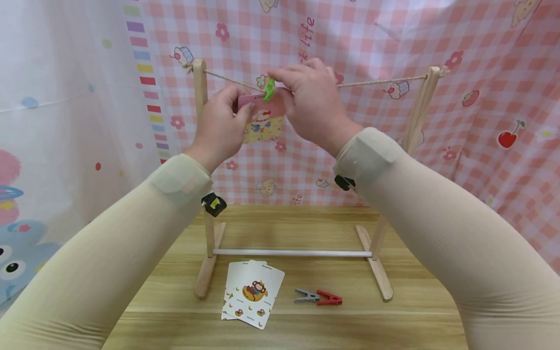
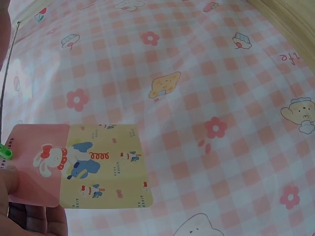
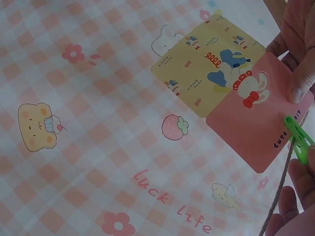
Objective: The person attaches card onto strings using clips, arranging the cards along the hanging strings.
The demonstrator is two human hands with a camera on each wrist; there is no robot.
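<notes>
Pink-and-yellow card (image 1: pixel 262 121) was up at the rope (image 1: pixel 376 81), left of its middle, pink half on top, rabbit print facing the wearer. Left hand (image 1: pixel 222 121) had it by the upper left part: thumb on the front, other fingers behind, closed down to the card's thickness. Right hand (image 1: pixel 316 104) pinched a green clothespin (image 1: pixel 269 90), thumb and fingers bent close together round its handle end. Clothespin tip lay over the card's top edge, by the lettering; rope ran right at the clip. Can't tell how far its tip had closed.

Rope was strung between the two posts of a wooden stand (image 1: pixel 421 109), white rod (image 1: pixel 293 253) across the bottom. On the table (image 1: pixel 315 330): overlapping white cards (image 1: pixel 253 294), monkey print on top, and to their right a gray clothespin (image 1: pixel 307 296) just beside a red clothespin (image 1: pixel 329 298). Checked cloth (image 1: pixel 306 167) behind.
</notes>
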